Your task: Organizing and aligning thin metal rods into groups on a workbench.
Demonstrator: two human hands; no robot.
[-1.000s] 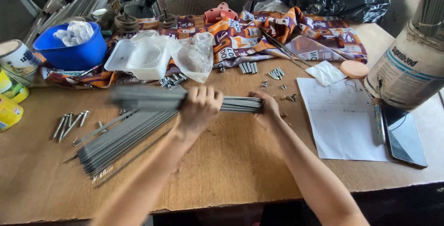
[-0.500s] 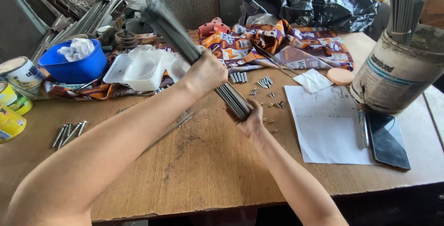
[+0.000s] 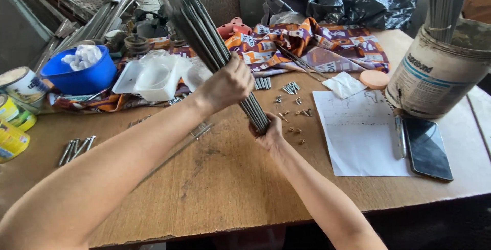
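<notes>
A bundle of thin grey metal rods (image 3: 204, 30) stands tilted over the wooden table (image 3: 215, 178), its top leaning left and away. My left hand (image 3: 227, 83) is wrapped around the bundle's middle. My right hand (image 3: 268, 132) cups the bundle's lower end just above the tabletop. A few loose rods (image 3: 197, 131) lie flat on the table under my left forearm.
Small bolts and screws (image 3: 291, 106) are scattered right of the hands, and more bolts (image 3: 76, 148) lie at left. A white paper sheet (image 3: 358, 132), a pen (image 3: 399, 136) and a dark phone (image 3: 427, 148) lie at right beside a bucket holding rods (image 3: 440, 71). A blue bowl (image 3: 79, 73), clear plastic containers (image 3: 153, 78), cans (image 3: 15, 112) and patterned cloth (image 3: 307, 42) line the back.
The rod bundle went from lying level across the table to standing steeply tilted. Both hands moved right with it, the right hand now under its lower end.
</notes>
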